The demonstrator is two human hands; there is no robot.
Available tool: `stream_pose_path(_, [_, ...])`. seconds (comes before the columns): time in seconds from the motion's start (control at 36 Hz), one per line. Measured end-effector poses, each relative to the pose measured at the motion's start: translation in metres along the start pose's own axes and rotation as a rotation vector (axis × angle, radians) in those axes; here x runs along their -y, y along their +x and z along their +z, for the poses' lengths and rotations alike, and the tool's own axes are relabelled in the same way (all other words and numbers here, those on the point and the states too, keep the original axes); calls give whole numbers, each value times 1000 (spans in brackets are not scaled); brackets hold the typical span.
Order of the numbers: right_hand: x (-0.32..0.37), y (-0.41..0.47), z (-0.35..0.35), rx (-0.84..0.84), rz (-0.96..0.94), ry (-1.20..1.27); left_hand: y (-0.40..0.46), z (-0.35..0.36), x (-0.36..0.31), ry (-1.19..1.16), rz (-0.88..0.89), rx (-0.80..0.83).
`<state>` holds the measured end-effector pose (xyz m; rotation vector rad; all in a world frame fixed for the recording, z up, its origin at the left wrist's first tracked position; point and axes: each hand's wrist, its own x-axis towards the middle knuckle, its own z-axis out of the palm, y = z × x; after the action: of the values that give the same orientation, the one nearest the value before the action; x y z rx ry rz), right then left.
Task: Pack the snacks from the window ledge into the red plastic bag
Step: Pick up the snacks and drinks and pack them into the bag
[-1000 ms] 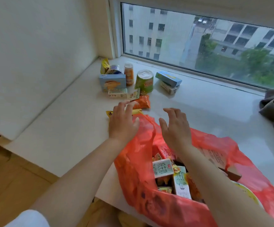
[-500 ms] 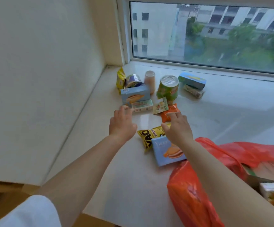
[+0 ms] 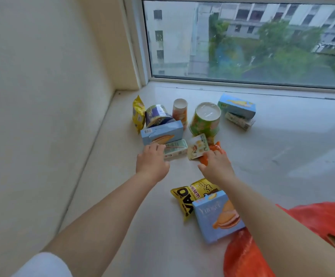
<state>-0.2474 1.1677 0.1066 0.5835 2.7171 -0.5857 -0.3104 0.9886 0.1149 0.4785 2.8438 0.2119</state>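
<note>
Head view: left hand [image 3: 152, 161] touched pale green flat carton [image 3: 175, 150], fingers curled; right hand [image 3: 215, 163] pinched crinkly orange foil pouch [image 3: 217, 150] — both v. light, pouch soft & slippery, take by edge

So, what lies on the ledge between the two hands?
In the head view, a small pale green carton and a cream sachet, side by side.

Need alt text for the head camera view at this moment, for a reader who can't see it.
Two bare hands reach over a pale window ledge toward a cluster of snacks: the left hand touches a small pale green box, the right hand rests on an orange packet. A yellow bag and a blue box lie nearer, beside the red plastic bag.
</note>
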Motion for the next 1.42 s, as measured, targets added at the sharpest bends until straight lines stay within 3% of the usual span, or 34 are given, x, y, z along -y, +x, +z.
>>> stream_pose_path(0.25, [-16,75,31,70,230,61,73,49,-1,77,97,165])
stream_pose_path(0.39, [-24,111,46,-61,276,91,101,77,-3,-19,62,232])
stream_pose_path(0.47, [-31,131,50,-118,326,78,111,92,-4,-51,49,204])
stream_pose_path(0.69, [-36,160,69,-121,380,72,129,112,-5,135,49,104])
stream_pose_path(1.03, [-43,147,64,-244,297,264,118,116,-9,221,66,158])
stream_pose_path(1.28, [-79,114,57,-110,368,283,88,118,-6,197,74,257])
stream_pose_path(1.42, [-79,110,59,-51,435,262,78,120,-3,67,61,340])
